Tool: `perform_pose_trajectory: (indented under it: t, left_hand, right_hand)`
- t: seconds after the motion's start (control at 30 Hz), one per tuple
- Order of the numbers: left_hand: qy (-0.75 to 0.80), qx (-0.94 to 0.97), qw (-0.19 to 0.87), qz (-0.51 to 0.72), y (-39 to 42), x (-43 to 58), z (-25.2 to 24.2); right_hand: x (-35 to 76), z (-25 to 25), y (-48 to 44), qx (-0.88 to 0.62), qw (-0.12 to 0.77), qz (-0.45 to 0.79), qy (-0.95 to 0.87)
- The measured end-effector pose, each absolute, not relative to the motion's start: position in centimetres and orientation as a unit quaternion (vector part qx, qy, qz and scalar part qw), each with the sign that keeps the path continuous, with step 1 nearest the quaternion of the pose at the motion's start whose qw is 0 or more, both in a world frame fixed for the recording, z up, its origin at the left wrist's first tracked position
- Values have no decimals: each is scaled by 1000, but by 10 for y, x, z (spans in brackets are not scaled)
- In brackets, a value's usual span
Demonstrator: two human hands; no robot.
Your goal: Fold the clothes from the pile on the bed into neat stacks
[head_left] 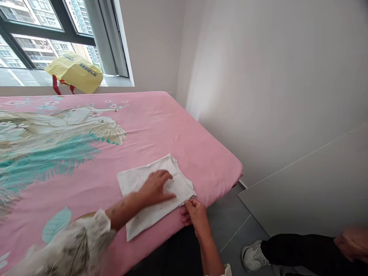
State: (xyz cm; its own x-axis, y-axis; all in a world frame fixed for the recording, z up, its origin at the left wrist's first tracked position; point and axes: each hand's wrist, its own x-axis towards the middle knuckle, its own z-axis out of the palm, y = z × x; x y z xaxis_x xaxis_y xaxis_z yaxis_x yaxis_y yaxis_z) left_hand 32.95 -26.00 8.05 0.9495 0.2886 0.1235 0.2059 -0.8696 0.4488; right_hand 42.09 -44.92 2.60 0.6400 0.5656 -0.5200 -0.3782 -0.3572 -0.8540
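A folded white cloth with small dark specks lies on the pink bedsheet near the bed's front edge. Several layers show along its right side, where the edges are uneven. Over the middle of the cloth is my left hand, palm down with thumb and fingers apart; whether it presses on the fabric I cannot tell. My right hand pinches the cloth's near right corner between thumb and fingers, right at the edge of the mattress.
A yellow bag with red handles lies on the windowsill at the back left. Past the bed's right end are a grey wall and a grey tiled floor. Another person's shoe and dark-trousered leg appear at lower right.
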Motion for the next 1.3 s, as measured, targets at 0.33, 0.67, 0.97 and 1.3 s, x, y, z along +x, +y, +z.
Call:
perform_pose_trajectory:
  t: [0.33,0.67,0.97,1.3]
  left_hand:
    - [105,964,208,124,-328,304,58]
    - [116,950,209,203,-335,301,57]
    - [80,971,190,120,-346,282,59]
    - [277,955,74,73,-298,232,46]
  right_hand:
    - [409,30,-450,-681,597,420,-54]
    - [397,34,-436,-709,543,441,-95]
    - [411,63,-462,-809,498,84,-300]
    - [414,24,-404,-805,176,36,-566]
